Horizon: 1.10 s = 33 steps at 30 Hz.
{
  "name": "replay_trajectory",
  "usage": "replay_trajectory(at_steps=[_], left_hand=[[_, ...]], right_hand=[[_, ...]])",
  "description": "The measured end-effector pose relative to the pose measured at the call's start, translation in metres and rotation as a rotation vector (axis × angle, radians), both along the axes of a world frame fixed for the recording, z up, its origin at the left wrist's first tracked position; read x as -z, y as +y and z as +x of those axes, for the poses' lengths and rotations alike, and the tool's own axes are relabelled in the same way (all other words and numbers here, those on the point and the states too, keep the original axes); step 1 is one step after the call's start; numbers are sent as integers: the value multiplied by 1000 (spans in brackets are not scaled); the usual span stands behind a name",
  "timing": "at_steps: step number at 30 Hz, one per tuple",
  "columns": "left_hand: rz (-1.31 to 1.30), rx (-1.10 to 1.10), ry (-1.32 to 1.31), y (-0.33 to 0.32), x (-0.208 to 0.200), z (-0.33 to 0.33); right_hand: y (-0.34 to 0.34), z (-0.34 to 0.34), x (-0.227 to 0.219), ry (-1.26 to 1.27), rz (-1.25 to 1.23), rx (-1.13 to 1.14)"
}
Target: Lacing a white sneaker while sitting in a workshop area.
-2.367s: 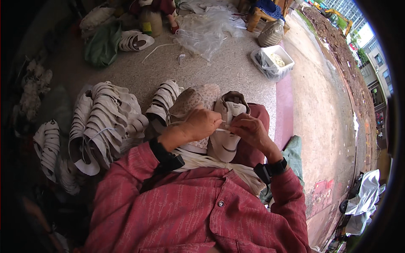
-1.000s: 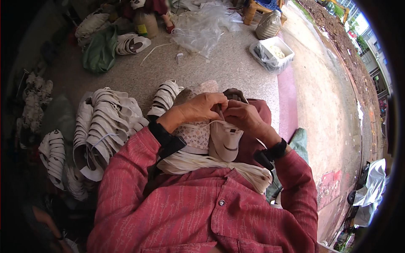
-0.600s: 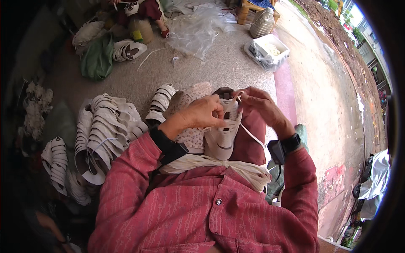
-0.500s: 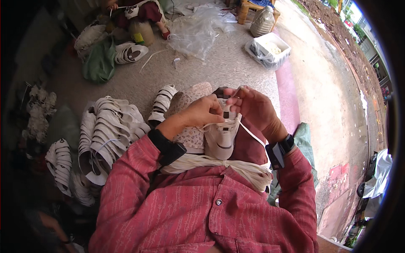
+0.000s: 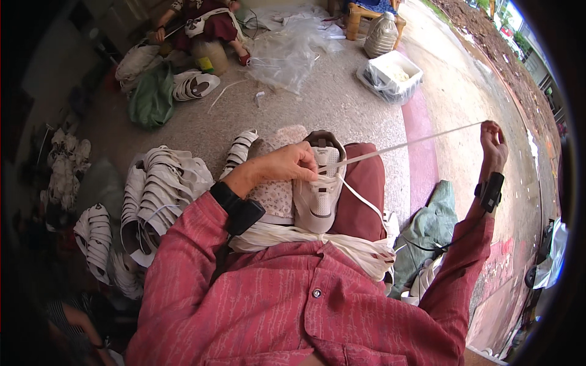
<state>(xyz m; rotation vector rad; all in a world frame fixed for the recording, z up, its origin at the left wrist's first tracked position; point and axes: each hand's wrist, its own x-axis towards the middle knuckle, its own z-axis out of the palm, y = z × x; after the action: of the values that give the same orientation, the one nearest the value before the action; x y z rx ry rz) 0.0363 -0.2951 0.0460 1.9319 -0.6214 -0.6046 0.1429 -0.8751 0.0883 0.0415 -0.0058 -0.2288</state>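
A beige and white shoe upper [image 5: 317, 204] with a dark collar lies across my lap, its toe toward me. At its lacing my left hand [image 5: 282, 165] is closed, thumb and fingers pinching the eyelet edge. Out to the far right, my right hand [image 5: 493, 145] grips the end of a flat white shoelace [image 5: 415, 141], which runs taut from the upper. The lace's other length hangs loose over my right thigh. A bundle of white laces [image 5: 281, 236] rests at my waist.
Stacks of white shoe uppers [image 5: 162, 189] stand to my left. Green sacks [image 5: 151, 97] lie at far left and right. Ahead are a plastic sheet [image 5: 284, 58], a lined white tub [image 5: 390, 76], a large bottle [image 5: 382, 36] and a seated person [image 5: 210, 24].
My right hand has swung from above the shoe upper out to the far right, drawing the lace out straight. My left hand stays at the lacing.
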Motion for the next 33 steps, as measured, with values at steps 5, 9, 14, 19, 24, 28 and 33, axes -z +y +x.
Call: replay_trajectory(at_steps=[5,9,14,19,24,28,33], left_hand=[[-69,-86,-51,-6,5,-3],[110,-87,-546,-25,-2,-14],[-202,218,-330,-43,-49,-28],[-735,-125,-37,45,-96,-70],[-1285,-387,-47,151,-85,-105],[-1441,-436,-116,193,-73,-135],[-1615,-607,-79,227,-38,-148]], right_hand=[[44,-33,-16,-77,-357,6],[101,-71,-82,-423,-464,-207],[125,-121,-136,-571,-520,-153],[134,-105,-37,-85,-1355,155],[260,-133,38,-279,-2113,-80],[301,-154,48,-695,-2627,54],[285,-162,15,-201,-1532,-548]])
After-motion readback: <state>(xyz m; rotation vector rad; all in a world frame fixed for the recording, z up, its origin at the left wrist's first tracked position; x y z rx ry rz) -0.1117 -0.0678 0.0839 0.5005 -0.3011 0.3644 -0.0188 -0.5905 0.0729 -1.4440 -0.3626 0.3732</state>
